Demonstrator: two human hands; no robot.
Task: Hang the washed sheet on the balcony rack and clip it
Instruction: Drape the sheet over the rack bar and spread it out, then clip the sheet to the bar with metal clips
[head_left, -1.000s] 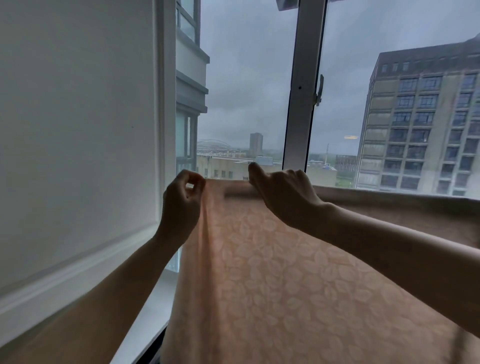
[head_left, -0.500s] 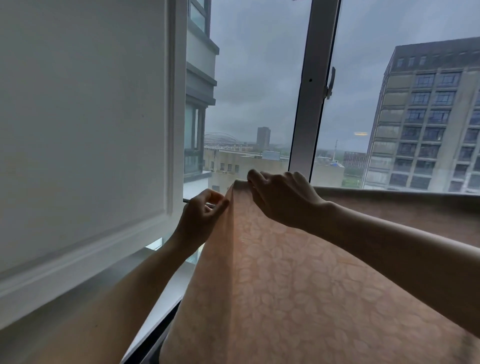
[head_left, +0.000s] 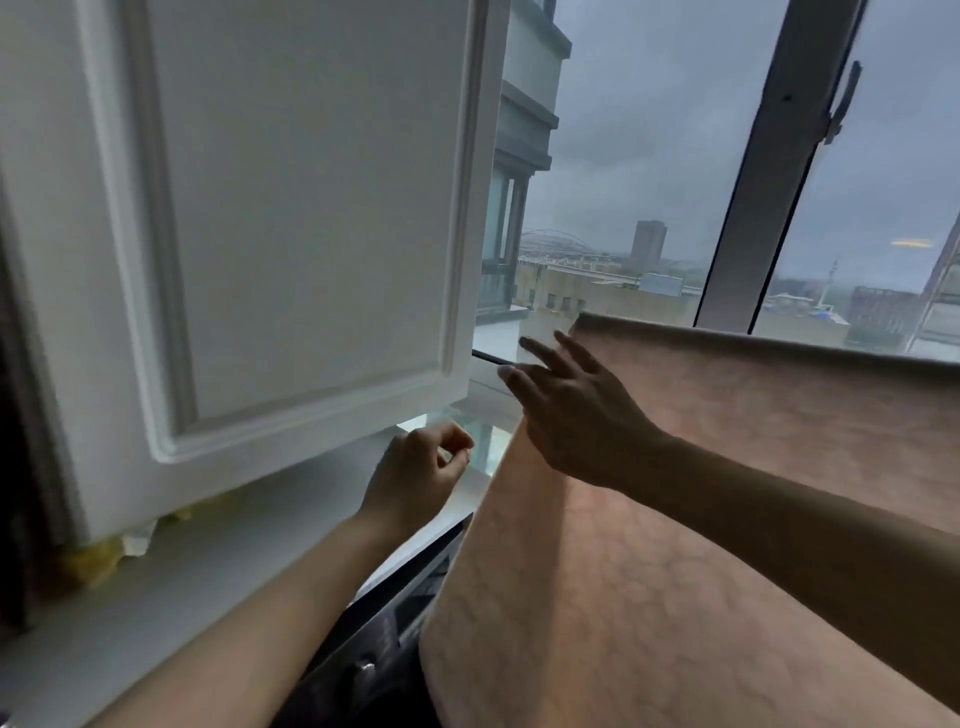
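The pink sheet (head_left: 727, 519) hangs folded over a line in front of the window (head_left: 649, 156), its top edge running off to the right. The right hand (head_left: 576, 415) is spread at the sheet's left edge, fingers straight, its grip on nothing. The left hand (head_left: 415, 473), lower down by the sill (head_left: 197, 587), has loosely curled fingers, clear of the sheet; whether they pinch anything I cannot tell.

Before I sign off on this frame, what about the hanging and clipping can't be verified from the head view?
- Rack: the sheet draped over it covers it fully.
- Clips: none visible; unclear whether the left hand holds one inside its curled fingers.
- Sheet's right and lower ends: cut off by the frame edges.
- Right hand: motion-blurred, so contact with the sheet is uncertain.
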